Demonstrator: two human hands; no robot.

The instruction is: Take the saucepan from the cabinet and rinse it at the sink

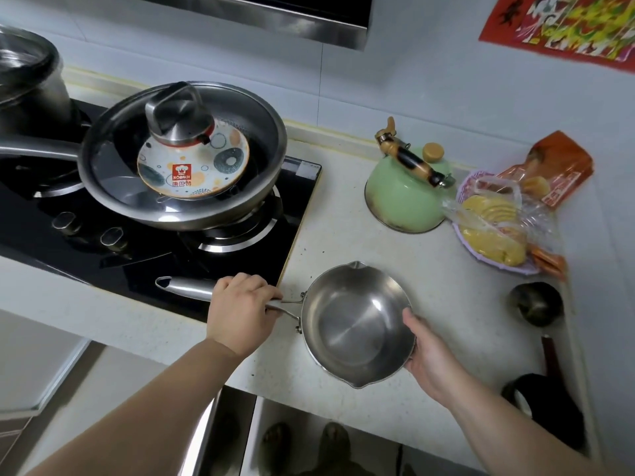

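A small steel saucepan [357, 321] with two pour spouts is over the pale countertop [343, 207], just right of the stove. Its bowl is empty and its long handle points left. My left hand [240, 312] is closed around the handle close to the bowl. My right hand [427, 355] grips the bowl's right rim, thumb on the inside edge. No sink is in view. Below the counter edge an opening [302, 438] shows, with feet on the floor.
A black gas hob [144, 255] carries a large lidded frying pan [185, 156] and a steel pot [27, 80] at far left. To the right stand a green kettle [402, 197], a basket of bagged food [494, 225], a dark ladle [537, 304] and a black pan [546, 407].
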